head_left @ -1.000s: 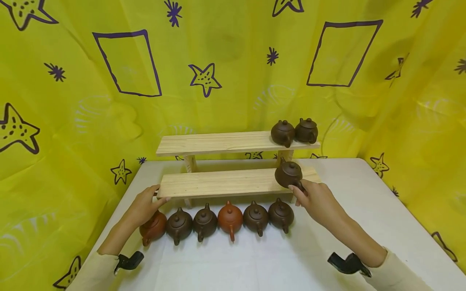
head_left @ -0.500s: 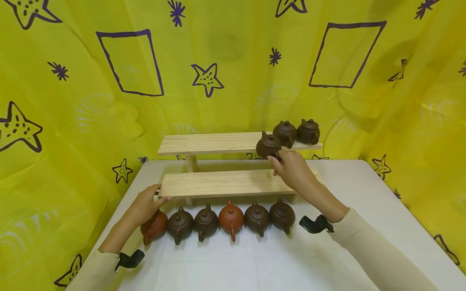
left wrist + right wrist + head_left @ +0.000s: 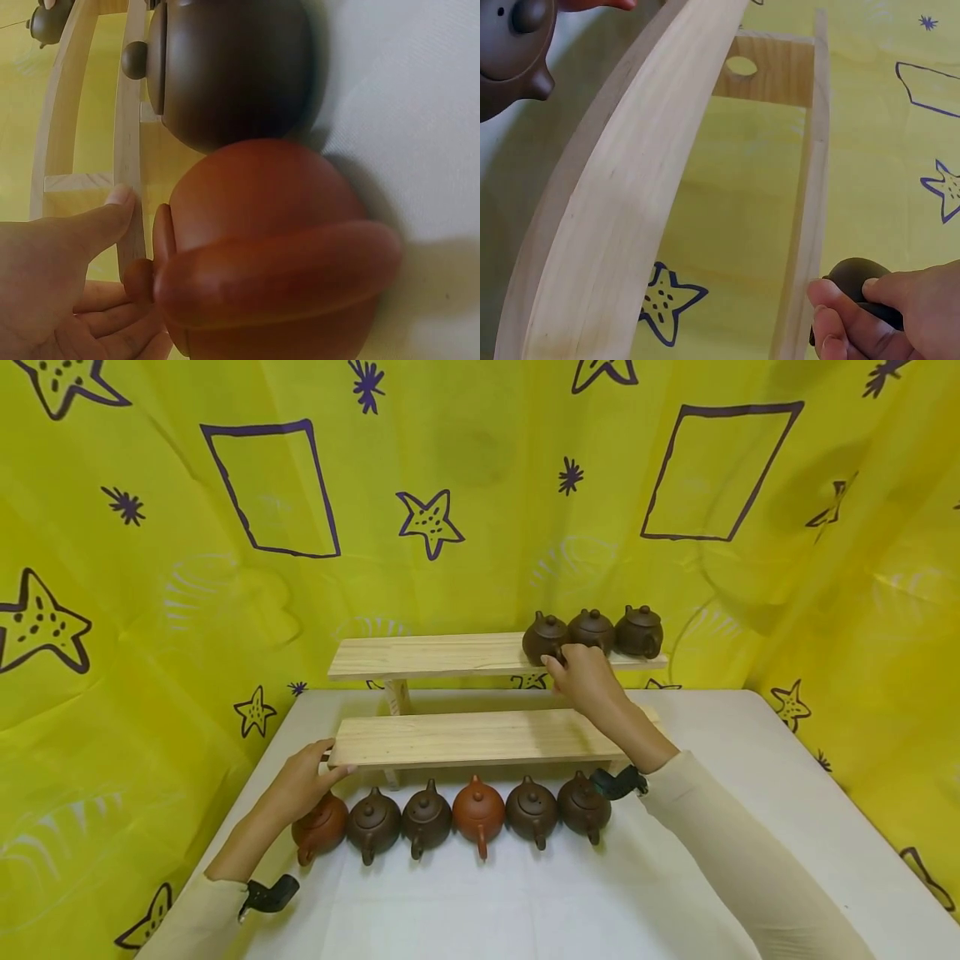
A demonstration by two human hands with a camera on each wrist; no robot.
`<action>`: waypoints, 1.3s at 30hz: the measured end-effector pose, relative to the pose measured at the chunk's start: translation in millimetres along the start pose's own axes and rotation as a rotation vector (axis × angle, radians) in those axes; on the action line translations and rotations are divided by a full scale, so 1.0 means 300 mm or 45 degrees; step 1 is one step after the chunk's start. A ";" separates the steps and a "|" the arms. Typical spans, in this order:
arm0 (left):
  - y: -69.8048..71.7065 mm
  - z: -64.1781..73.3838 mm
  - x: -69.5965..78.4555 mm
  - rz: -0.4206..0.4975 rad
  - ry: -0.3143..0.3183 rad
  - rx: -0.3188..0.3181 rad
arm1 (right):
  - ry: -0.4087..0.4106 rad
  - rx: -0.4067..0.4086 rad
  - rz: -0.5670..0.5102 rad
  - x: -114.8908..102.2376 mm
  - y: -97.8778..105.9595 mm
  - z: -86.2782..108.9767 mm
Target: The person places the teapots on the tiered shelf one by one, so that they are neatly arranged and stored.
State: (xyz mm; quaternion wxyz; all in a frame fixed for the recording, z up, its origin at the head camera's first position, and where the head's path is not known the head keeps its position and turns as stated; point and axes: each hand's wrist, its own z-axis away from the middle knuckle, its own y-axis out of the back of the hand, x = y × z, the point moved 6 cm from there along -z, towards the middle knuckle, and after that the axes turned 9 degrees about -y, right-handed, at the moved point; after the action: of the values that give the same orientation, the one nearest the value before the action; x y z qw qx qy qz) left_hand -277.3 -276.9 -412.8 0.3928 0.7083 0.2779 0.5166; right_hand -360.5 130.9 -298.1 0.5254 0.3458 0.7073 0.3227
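On the two-tier wooden shelf, my right hand (image 3: pixel 592 681) pinches the handle of a dark brown teapot (image 3: pixel 542 639) at the upper board (image 3: pixel 427 656). This teapot sits left of two other dark teapots (image 3: pixel 639 631) there. In the right wrist view, thumb and fingers close on its handle, and most of its body (image 3: pixel 859 277) is hidden. My left hand (image 3: pixel 300 785) grips the left end of the lower board (image 3: pixel 465 737), thumb on its front edge. Just below that hand stands a reddish teapot (image 3: pixel 270 202), partly covered by it in the head view.
Along the shelf's front, several teapots stand in a row on the white table (image 3: pixel 450 910), including a dark one (image 3: pixel 373 822) and a red one (image 3: pixel 478 814). Their handles point towards me. A yellow patterned curtain (image 3: pixel 495 585) hangs behind and at the sides.
My right hand has carried the dark teapot from above the lower board up and left to the upper board, beside the other two. The left hand keeps its grip on the lower board.
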 end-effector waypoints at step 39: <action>0.000 0.000 -0.002 -0.017 0.004 0.006 | -0.029 -0.114 0.084 0.101 0.007 0.139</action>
State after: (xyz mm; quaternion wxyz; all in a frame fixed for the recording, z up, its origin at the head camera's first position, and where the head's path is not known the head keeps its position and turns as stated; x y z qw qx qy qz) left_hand -277.4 -277.5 -413.0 0.3941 0.7065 0.2846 0.5144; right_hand -326.2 161.1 -322.2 0.5373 0.3487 0.6743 0.3675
